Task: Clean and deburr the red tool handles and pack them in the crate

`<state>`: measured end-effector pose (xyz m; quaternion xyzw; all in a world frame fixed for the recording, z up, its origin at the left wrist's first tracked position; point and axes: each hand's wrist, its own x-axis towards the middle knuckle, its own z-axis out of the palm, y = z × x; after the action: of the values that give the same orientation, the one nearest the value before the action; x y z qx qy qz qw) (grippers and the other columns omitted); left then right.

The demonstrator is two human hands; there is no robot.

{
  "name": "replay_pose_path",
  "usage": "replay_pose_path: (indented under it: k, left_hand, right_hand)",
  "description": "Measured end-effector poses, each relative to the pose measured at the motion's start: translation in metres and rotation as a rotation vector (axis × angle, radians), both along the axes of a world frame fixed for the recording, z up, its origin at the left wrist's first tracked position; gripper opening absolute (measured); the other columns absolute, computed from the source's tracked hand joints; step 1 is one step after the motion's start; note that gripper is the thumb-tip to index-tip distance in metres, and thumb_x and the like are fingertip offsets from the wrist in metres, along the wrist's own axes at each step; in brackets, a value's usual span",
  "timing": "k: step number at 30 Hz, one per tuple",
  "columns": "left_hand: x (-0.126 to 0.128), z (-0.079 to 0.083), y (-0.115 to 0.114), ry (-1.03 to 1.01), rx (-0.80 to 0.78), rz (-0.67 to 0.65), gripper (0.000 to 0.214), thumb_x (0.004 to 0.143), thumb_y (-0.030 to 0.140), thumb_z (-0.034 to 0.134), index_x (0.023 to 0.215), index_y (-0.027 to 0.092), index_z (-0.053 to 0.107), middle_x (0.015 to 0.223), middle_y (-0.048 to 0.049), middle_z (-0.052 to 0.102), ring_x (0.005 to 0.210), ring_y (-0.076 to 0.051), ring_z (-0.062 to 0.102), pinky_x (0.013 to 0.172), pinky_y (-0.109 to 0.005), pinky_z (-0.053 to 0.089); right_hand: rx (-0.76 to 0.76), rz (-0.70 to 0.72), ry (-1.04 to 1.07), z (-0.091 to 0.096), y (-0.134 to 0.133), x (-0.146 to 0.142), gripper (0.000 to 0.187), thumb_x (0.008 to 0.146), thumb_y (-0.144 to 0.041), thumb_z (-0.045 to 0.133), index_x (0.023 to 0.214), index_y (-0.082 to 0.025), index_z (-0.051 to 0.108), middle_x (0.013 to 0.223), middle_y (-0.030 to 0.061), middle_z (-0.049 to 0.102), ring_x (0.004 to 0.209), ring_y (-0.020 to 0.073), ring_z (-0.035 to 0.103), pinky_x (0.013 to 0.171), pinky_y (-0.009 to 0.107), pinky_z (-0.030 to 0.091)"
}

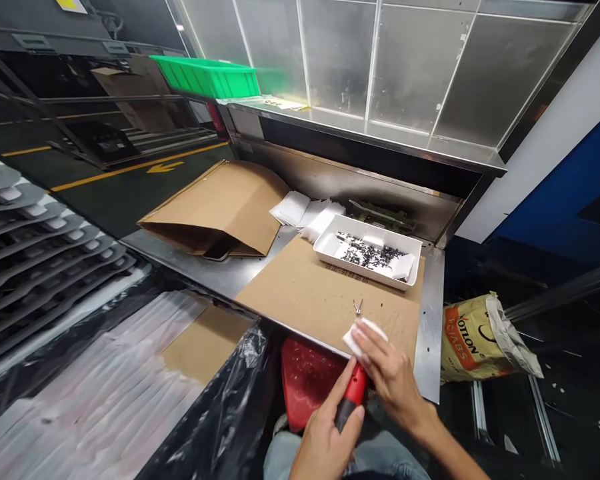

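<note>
My left hand [327,427] is wrapped round the red-and-black handle of a hand tool [356,387]. Two thin metal prongs [359,307], spread in a V, stick out past its far end over the brown cardboard sheet [300,293]. My right hand [387,367] presses a folded white wipe [351,340] against the front of the tool, with the fingers closed on it. The wipe hides the tool's middle part. Beyond the prongs stands a white tray [407,285] holding small black bits and white pieces. Dark specks lie on the cardboard.
Stacked white sheets [293,208] lie behind the tray's left end. An open cardboard box [230,200] rests on the metal table's left. Up on the ledge sits a green bin [210,79]. A printed sack [473,337] stands at right, a red stool [305,380] below the table edge.
</note>
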<state>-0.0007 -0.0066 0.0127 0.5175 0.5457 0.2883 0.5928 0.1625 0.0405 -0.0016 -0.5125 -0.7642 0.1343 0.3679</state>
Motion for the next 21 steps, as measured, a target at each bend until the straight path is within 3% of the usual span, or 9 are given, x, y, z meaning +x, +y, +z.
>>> replay_pose_path:
  k: [3, 7, 13, 18, 21]
  left_hand:
    - [-0.008, 0.004, 0.004, -0.208, -0.191, -0.050, 0.079, 0.080, 0.047, 0.061, 0.147, 0.018, 0.030, 0.054, 0.0049, 0.053, 0.039, -0.011, 0.044, 0.041, -0.022, 0.037]
    - [-0.018, 0.009, 0.011, -0.337, -0.268, -0.028, 0.093, 0.075, 0.054, 0.065, 0.148, 0.017, 0.023, 0.057, 0.0062, 0.051, 0.038, -0.007, 0.043, 0.038, -0.019, 0.033]
    - [-0.016, 0.014, 0.014, -0.268, -0.197, -0.071, 0.091, 0.075, 0.054, 0.065, 0.148, 0.015, 0.025, 0.054, 0.0065, 0.051, 0.041, -0.008, 0.043, 0.042, -0.019, 0.037]
    - [-0.009, 0.012, 0.012, -0.166, -0.129, -0.083, 0.081, 0.080, 0.050, 0.062, 0.147, 0.020, 0.028, 0.079, -0.0020, 0.066, 0.043, -0.007, 0.044, 0.042, -0.020, 0.040]
    - [-0.012, 0.009, 0.014, -0.211, -0.154, -0.084, 0.086, 0.078, 0.052, 0.063, 0.148, 0.016, 0.026, 0.061, 0.0032, 0.058, 0.041, -0.007, 0.042, 0.041, -0.019, 0.037]
  right_hand:
    - [0.025, -0.032, 0.031, 0.004, -0.003, 0.011, 0.040, 0.098, -0.021, 0.039, 0.137, -0.030, 0.047, 0.142, 0.0029, 0.050, 0.132, 0.0193, 0.045, 0.105, 0.039, 0.047]
    - [0.038, 0.094, -0.013, 0.007, -0.012, 0.015, 0.046, 0.098, -0.018, 0.039, 0.142, -0.029, 0.039, 0.146, 0.0052, 0.045, 0.132, 0.0189, 0.045, 0.104, 0.037, 0.049]
    - [0.049, 0.100, -0.117, 0.014, -0.003, 0.015, 0.038, 0.098, -0.018, 0.040, 0.133, -0.025, 0.053, 0.141, 0.0060, 0.051, 0.128, 0.0200, 0.050, 0.103, 0.036, 0.050]
    - [0.012, 0.032, -0.142, 0.017, -0.002, 0.015, 0.036, 0.098, -0.019, 0.040, 0.130, -0.025, 0.055, 0.138, 0.0044, 0.055, 0.126, 0.0205, 0.052, 0.102, 0.036, 0.050]
    - [0.008, 0.031, -0.156, 0.014, -0.009, 0.014, 0.038, 0.098, -0.019, 0.040, 0.133, -0.025, 0.053, 0.140, 0.0050, 0.053, 0.127, 0.0206, 0.051, 0.102, 0.036, 0.051]
